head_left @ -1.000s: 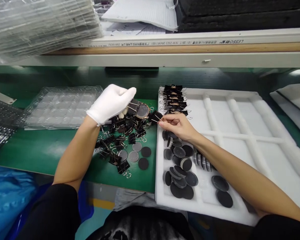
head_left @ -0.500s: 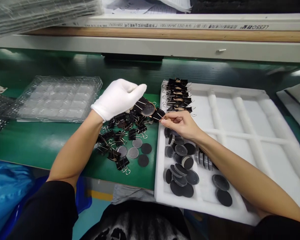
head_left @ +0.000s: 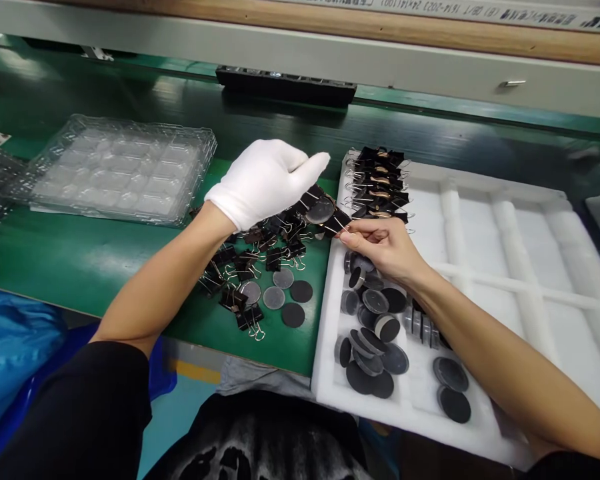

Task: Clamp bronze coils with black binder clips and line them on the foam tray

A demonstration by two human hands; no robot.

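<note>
My left hand [head_left: 267,181], in a white glove, is closed on a black binder clip [head_left: 310,196] at one side of a round disc [head_left: 321,211]. My bare right hand [head_left: 387,248] pinches the wire handles of a second binder clip [head_left: 339,220] on the disc's opposite side. Beneath my left hand lies a pile of loose black binder clips [head_left: 245,263]. Several clear and black discs [head_left: 293,315] rest on the green table in front of it. Clipped discs [head_left: 380,180] stand in a row just beyond my right hand.
A white foam tray [head_left: 325,353] with compartments stands at right, with loose black-faced discs [head_left: 375,300] in its near compartments. Clear plastic blister trays [head_left: 125,167] are stacked at left. A black slotted holder [head_left: 285,87] sits at the back, under a metal rail [head_left: 430,73].
The head view has tilted down and turned left, so the scene sits higher and further right. Both hands keep their hold on the clips at the disc, with little visible movement.
</note>
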